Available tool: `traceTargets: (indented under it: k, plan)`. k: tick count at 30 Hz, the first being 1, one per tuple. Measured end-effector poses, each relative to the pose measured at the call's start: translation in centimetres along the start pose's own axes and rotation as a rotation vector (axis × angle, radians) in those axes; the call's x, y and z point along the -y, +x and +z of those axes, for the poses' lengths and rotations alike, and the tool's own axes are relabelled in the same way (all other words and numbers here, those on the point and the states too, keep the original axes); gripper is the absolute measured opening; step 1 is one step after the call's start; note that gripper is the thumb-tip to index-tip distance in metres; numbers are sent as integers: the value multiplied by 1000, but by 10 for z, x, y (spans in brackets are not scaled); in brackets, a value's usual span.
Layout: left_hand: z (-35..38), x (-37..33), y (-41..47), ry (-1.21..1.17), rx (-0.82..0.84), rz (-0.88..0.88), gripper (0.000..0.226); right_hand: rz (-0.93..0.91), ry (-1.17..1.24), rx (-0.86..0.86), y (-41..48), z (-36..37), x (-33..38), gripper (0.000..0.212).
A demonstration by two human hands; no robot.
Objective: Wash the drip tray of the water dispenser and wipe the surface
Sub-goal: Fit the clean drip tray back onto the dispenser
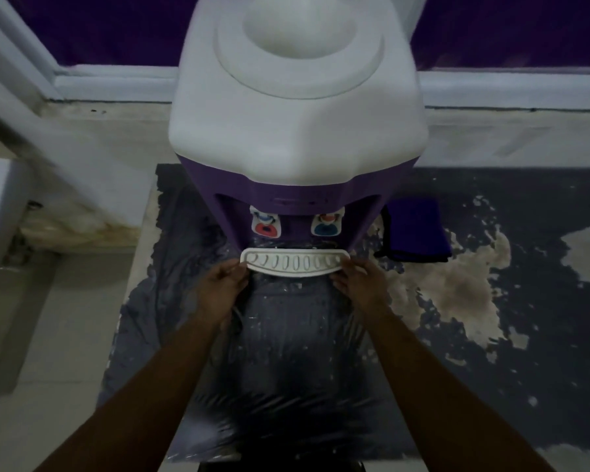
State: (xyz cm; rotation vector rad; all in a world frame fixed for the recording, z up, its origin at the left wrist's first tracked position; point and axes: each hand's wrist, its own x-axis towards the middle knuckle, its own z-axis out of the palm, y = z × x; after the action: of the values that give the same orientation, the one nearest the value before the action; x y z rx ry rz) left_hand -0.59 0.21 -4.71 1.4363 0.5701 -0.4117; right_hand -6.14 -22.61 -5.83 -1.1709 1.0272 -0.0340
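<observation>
A white and purple water dispenser (297, 107) stands in front of me, with no bottle in its round top opening. Its white slotted drip tray (295, 264) sits at the base of the tap recess, under the two taps (265, 224). My left hand (223, 284) grips the tray's left end. My right hand (356, 279) grips its right end. Both sets of fingers curl round the tray's corners.
A folded dark blue cloth (414, 231) lies on the floor to the right of the dispenser. The dispenser stands on a dark plastic sheet (297, 369) over a worn, patchy floor. A white wall ledge (0, 212) is at the left.
</observation>
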Motion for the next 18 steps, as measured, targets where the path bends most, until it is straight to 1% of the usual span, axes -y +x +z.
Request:
traceTargets:
  k: [2,5,7,9,11,12,15,18]
  plan:
    - [4,0,6,-24,-17,16,25,7,26,8,8,3,2,8]
    - [10,0,13,-59,-72,15,5,5,25,-6,16,10,2,12]
    - [14,0,16,-85,-91,18,5,-8,27,-36,21,14,0,12]
    - [19,-3,17,-98,-121,31,11,-14,35,-62,25,17,0,13]
    - [22,-3,19,-61,-178,44,17,-30,22,-85,30,18,-2,16]
    - [23,-2,20,-53,-188,46,17,-47,6,-97,31,20,-2,18]
    - [23,3,22,-131,-145,8,6,-79,-31,-123,32,23,-3,24]
    - [23,5,25,-196,-127,-10,7,-83,-56,-122,31,24,0,32]
